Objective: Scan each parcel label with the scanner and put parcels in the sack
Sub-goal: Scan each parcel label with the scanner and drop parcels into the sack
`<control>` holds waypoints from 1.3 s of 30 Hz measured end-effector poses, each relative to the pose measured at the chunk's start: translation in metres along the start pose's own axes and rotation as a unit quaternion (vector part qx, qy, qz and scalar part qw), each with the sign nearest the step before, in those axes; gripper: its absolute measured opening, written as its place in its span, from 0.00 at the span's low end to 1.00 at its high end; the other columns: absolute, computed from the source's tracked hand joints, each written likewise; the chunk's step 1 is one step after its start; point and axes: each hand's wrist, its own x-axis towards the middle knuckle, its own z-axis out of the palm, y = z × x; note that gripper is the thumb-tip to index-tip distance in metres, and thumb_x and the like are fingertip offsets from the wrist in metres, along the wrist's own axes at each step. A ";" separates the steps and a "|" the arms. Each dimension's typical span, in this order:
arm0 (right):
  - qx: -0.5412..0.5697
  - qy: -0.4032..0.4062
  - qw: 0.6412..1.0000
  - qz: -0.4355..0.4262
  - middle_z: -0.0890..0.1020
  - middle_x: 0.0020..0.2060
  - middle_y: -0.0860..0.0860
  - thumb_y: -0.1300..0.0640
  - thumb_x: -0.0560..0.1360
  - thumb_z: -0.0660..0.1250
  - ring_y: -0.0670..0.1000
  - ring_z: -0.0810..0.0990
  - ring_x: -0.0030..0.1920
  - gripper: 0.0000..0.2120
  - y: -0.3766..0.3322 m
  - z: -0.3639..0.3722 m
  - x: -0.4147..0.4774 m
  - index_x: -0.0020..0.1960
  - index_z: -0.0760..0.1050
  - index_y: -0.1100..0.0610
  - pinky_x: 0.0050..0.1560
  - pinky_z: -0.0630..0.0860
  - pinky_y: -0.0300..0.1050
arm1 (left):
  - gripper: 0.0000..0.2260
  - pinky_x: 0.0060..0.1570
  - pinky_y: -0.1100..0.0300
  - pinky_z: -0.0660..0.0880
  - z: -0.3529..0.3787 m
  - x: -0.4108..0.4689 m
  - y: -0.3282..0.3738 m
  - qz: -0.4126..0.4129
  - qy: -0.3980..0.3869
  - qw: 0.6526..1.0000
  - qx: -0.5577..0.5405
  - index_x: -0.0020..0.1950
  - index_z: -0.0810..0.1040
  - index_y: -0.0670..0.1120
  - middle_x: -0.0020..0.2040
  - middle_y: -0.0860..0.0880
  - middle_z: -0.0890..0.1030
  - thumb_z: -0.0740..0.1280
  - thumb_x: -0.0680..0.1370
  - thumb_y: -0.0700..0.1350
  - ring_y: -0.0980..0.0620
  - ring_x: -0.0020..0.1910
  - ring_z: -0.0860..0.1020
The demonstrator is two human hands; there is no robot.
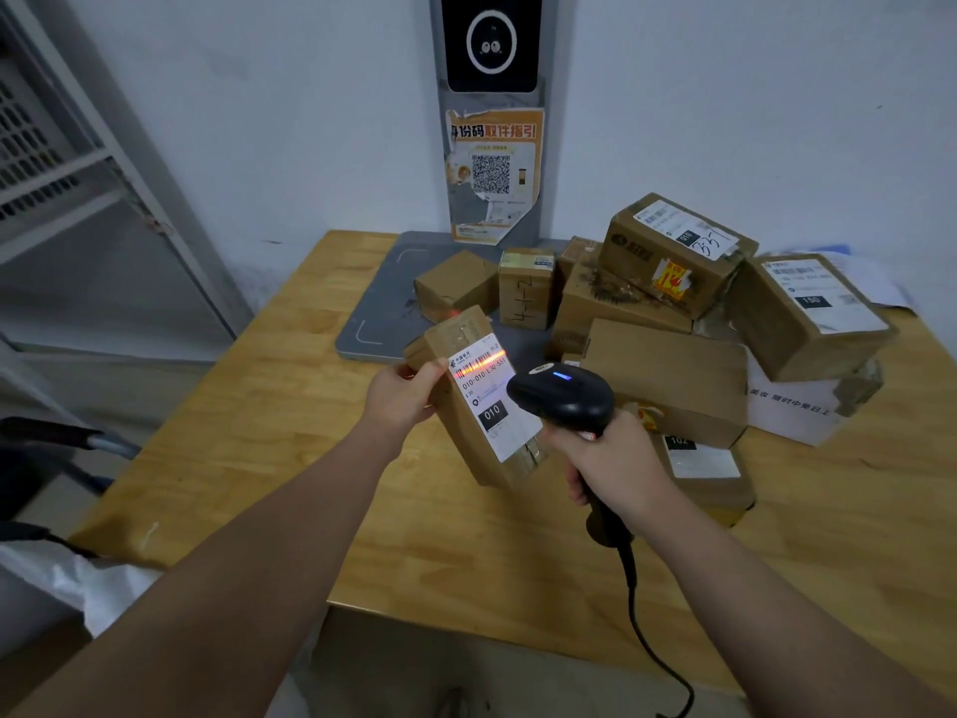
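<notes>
1. The left hand (401, 393) grips a tilted parcel (474, 406) above the worktop (290, 422)
2. The right hand (616, 461) holds the scanner (562, 393), its red line crossing the label (487, 393)
3. More parcels (668, 313) are piled far right

1. The wooden table (290, 458) bears everything.
2. A grey pad (375, 308) lies flat on it, just beyond the fingers of the left hand (401, 401).
3. A heap of cardboard boxes (668, 375) sits beyond and to the right of the fingers of the right hand (616, 458).
4. A flat box (709, 474) with a white label lies just right of those fingers.
5. A white box (792, 412) lies farther right, under a brown one.
</notes>
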 end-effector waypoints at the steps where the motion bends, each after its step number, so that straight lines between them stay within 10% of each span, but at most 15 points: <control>1: 0.009 -0.007 1.000 -0.004 0.75 0.21 0.53 0.56 0.75 0.70 0.48 0.73 0.21 0.14 0.001 0.000 -0.001 0.33 0.74 0.60 0.27 0.74 0.40 | 0.13 0.55 0.52 0.79 -0.002 -0.004 -0.001 0.000 0.004 1.000 -0.002 0.57 0.75 0.44 0.51 0.48 0.80 0.69 0.77 0.50 0.47 0.56 0.79; 11: 0.058 -0.096 0.994 -0.014 0.75 0.22 0.57 0.59 0.75 0.70 0.52 0.74 0.24 0.18 0.015 0.055 -0.023 0.28 0.73 0.62 0.29 0.74 0.43 | 0.11 0.54 0.53 0.79 -0.078 -0.070 -0.048 -0.006 0.102 0.994 -0.027 0.54 0.74 0.45 0.52 0.46 0.79 0.69 0.77 0.49 0.49 0.52 0.80; 17: 0.101 -0.114 0.988 0.023 0.76 0.24 0.53 0.60 0.73 0.72 0.51 0.76 0.27 0.11 0.025 0.137 -0.059 0.34 0.76 0.62 0.33 0.77 0.44 | 0.27 0.58 0.49 0.77 -0.179 -0.115 -0.081 0.051 0.181 0.982 -0.001 0.62 0.72 0.46 0.54 0.53 0.80 0.73 0.68 0.57 0.53 0.55 0.79; 24: 0.115 -0.097 0.988 0.043 0.77 0.28 0.55 0.61 0.74 0.72 0.52 0.77 0.30 0.09 0.024 0.256 -0.094 0.38 0.75 0.63 0.35 0.74 0.44 | 0.26 0.49 0.63 0.75 -0.313 -0.145 -0.098 0.153 0.174 0.965 0.124 0.66 0.69 0.47 0.56 0.57 0.77 0.75 0.72 0.48 0.60 0.52 0.77; 34: -0.100 -0.124 0.986 0.055 0.80 0.55 0.56 0.63 0.74 0.71 0.56 0.79 0.56 0.24 0.114 0.366 -0.131 0.68 0.69 0.60 0.45 0.67 0.35 | 0.37 0.53 0.60 0.74 -0.393 -0.159 -0.190 0.030 0.090 0.956 0.277 0.70 0.66 0.47 0.61 0.54 0.75 0.78 0.66 0.56 0.53 0.60 0.75; 39: -0.087 -0.011 0.996 0.021 0.76 0.37 0.46 0.68 0.75 0.65 0.42 0.75 0.36 0.11 0.108 0.359 -0.139 0.51 0.72 0.54 0.43 0.68 0.44 | 0.38 0.54 0.61 0.73 -0.402 -0.158 -0.212 0.030 0.067 0.949 0.306 0.69 0.63 0.49 0.61 0.54 0.70 0.79 0.66 0.51 0.57 0.59 0.71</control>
